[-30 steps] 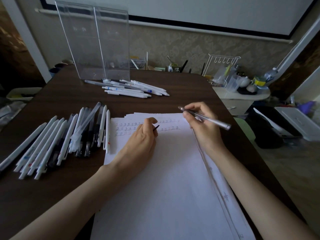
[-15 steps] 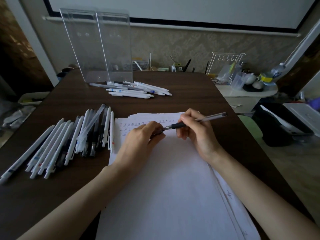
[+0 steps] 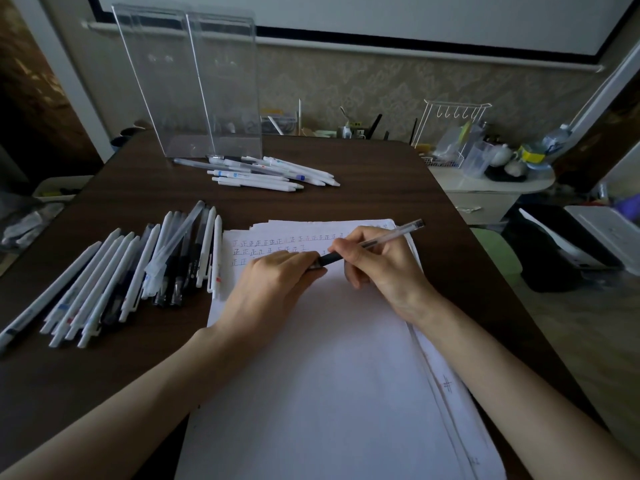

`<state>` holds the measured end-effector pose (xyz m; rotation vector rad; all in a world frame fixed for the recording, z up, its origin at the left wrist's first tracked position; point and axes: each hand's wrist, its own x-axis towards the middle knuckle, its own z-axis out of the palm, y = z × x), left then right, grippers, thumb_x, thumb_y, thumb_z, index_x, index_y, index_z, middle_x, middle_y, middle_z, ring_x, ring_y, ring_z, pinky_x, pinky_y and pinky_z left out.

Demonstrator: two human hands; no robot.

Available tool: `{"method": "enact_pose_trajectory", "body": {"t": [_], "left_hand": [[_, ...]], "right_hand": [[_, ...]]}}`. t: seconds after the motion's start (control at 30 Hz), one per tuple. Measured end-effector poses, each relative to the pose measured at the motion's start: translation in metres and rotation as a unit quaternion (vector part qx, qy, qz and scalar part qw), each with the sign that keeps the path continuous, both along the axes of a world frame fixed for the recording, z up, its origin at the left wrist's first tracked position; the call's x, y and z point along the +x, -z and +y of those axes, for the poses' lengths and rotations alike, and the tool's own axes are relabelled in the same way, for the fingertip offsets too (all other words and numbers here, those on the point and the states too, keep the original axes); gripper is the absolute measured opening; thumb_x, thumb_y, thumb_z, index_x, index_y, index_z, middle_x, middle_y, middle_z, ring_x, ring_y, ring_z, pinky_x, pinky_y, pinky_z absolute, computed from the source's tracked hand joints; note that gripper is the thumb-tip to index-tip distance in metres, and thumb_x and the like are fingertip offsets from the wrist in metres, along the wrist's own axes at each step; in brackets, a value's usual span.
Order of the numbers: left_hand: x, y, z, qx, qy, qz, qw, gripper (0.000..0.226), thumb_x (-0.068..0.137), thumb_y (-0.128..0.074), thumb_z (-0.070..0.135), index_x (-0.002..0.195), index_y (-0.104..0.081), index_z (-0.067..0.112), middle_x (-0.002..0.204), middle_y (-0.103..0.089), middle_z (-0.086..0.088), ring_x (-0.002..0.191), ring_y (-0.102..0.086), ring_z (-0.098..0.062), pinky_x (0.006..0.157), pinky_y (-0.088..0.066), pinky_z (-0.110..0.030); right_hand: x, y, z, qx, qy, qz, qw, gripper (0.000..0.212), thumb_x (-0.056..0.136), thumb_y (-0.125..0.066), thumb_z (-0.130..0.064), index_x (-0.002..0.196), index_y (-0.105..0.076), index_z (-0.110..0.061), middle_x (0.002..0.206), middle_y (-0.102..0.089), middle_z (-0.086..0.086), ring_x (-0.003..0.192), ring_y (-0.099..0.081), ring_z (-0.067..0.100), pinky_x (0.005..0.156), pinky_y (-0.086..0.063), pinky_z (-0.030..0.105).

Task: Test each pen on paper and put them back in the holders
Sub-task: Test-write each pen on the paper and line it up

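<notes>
- Right hand (image 3: 384,268): shown over the upper part of the paper (image 3: 329,375), with its fingers (image 3: 346,251) closed round the middle of a clear-barrelled pen (image 3: 377,239).
- Pen: held low and slanted, with its black front end directed left toward the left hand (image 3: 270,289) and its rear end raised toward the right, above the paper's top edge.
- Left hand: laid on the paper, its fingers (image 3: 298,261) curled round the pen's black front end; the tip itself is hidden by them.
- Marks (image 3: 277,243): three short rows of written characters are seen at the top of the sheet, partly covered by the left hand.
- Holders (image 3: 194,88): two tall clear boxes are set upright, side by side, at the far edge of the table (image 3: 381,178).
- Far group of pens (image 3: 270,173): laid flat just in front of the holders.
- Left group of pens (image 3: 138,271): a larger spread is laid on the table just beside the paper's left edge.
</notes>
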<state>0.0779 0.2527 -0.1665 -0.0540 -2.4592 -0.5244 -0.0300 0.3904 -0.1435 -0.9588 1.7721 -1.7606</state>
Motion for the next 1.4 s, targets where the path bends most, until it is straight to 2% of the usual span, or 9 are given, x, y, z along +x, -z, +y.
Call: {"method": "enact_pose_trajectory", "body": {"t": [0.13, 0.33, 0.5, 0.6, 0.7, 0.83, 0.97, 1.23, 1.4], "left_hand": [[-0.001, 0.001, 0.006, 0.019, -0.007, -0.02, 1.0, 0.041, 0.089, -0.04, 0.041, 0.09, -0.062, 0.006, 0.066, -0.062, -0.008, 0.054, -0.057, -0.028, 0.045, -0.047, -0.038], [0.008, -0.013, -0.012, 0.046, -0.151, -0.005, 0.987, 0.028, 0.096, -0.04, 0.03, 0.104, -0.055, 0.008, 0.063, -0.058, -0.003, 0.049, -0.054, -0.023, 0.041, -0.038, -0.031], [0.036, -0.032, -0.047, 0.051, -0.293, -0.02, 0.955, 0.017, 0.095, -0.048, 0.024, 0.097, -0.056, 0.01, 0.061, -0.057, -0.002, 0.048, -0.053, -0.021, 0.041, -0.043, -0.033], [0.052, -0.028, -0.062, -0.026, -0.364, -0.032, 0.93, 0.02, 0.091, -0.052, 0.025, 0.08, -0.061, 0.011, 0.061, -0.058, -0.005, 0.054, -0.054, -0.024, 0.051, -0.045, -0.033], [0.06, -0.015, -0.068, -0.07, -0.431, -0.097, 0.895, 0.024, 0.086, -0.056, 0.03, 0.08, -0.068, 0.011, 0.084, -0.06, -0.012, 0.079, -0.055, -0.031, 0.07, -0.042, -0.041], [0.057, -0.003, -0.071, -0.042, -0.434, -0.127, 0.891, 0.03, 0.083, -0.057, 0.034, 0.1, -0.067, 0.011, 0.103, -0.057, -0.015, 0.097, -0.054, -0.033, 0.082, -0.041, -0.046], [0.057, 0.001, -0.07, -0.012, -0.393, -0.148, 0.907, 0.048, 0.087, -0.051, 0.041, 0.128, -0.049, 0.016, 0.125, -0.052, -0.014, 0.112, -0.051, -0.032, 0.09, -0.041, -0.045], [0.058, 0.002, -0.071, -0.005, -0.388, -0.181, 0.904, 0.051, 0.091, -0.039, 0.048, 0.135, -0.041, 0.021, 0.133, -0.047, -0.007, 0.123, -0.043, -0.026, 0.099, -0.035, -0.04], [0.057, 0.0, -0.07, -0.001, -0.369, -0.147, 0.918, 0.047, 0.086, -0.057, 0.035, 0.126, -0.051, 0.012, 0.124, -0.054, -0.019, 0.114, -0.051, -0.038, 0.092, -0.041, -0.05]], "right_hand": [[0.0, -0.003, -0.006, 0.009, 0.024, 0.015, 1.0, 0.032, 0.079, -0.057, -0.041, 0.08, -0.069, -0.011, 0.047, -0.052, -0.001, 0.047, -0.042, 0.016, 0.047, -0.033, 0.022], [-0.002, -0.006, -0.023, 0.086, 0.05, 0.059, 0.993, 0.042, 0.083, -0.043, -0.055, 0.098, -0.062, -0.021, 0.068, -0.062, 0.001, 0.058, -0.051, 0.006, 0.052, -0.04, 0.021], [-0.029, 0.002, -0.064, 0.153, 0.099, 0.174, 0.968, 0.018, 0.095, -0.051, -0.021, 0.089, -0.063, -0.009, 0.072, -0.062, -0.001, 0.055, -0.05, -0.002, 0.053, -0.036, 0.013], [-0.04, 0.008, -0.097, 0.181, 0.114, 0.246, 0.945, 0.015, 0.093, -0.052, -0.015, 0.089, -0.065, -0.007, 0.084, -0.066, 0.004, 0.076, -0.059, 0.013, 0.067, -0.043, 0.023], [-0.048, 0.014, -0.126, 0.182, 0.101, 0.325, 0.922, 0.016, 0.093, -0.052, -0.012, 0.095, -0.065, -0.003, 0.101, -0.061, 0.009, 0.098, -0.056, 0.02, 0.079, -0.038, 0.023], [-0.056, 0.016, -0.155, 0.185, 0.104, 0.388, 0.897, 0.017, 0.094, -0.051, -0.008, 0.104, -0.064, -0.005, 0.11, -0.056, 0.01, 0.11, -0.049, 0.025, 0.089, -0.039, 0.028], [-0.06, 0.021, -0.168, 0.247, 0.099, 0.436, 0.86, 0.02, 0.095, -0.049, -0.012, 0.109, -0.062, -0.007, 0.117, -0.058, 0.008, 0.114, -0.046, 0.025, 0.093, -0.039, 0.034], [-0.056, 0.008, -0.16, 0.311, 0.107, 0.511, 0.794, 0.013, 0.095, -0.051, -0.018, 0.102, -0.061, -0.012, 0.111, -0.06, 0.003, 0.109, -0.049, 0.023, 0.092, -0.035, 0.034], [-0.041, -0.01, -0.101, 0.274, 0.081, 0.511, 0.811, 0.016, 0.094, -0.05, -0.007, 0.11, -0.053, -0.009, 0.103, -0.062, 0.008, 0.081, -0.059, 0.024, 0.063, -0.045, 0.033]]}}
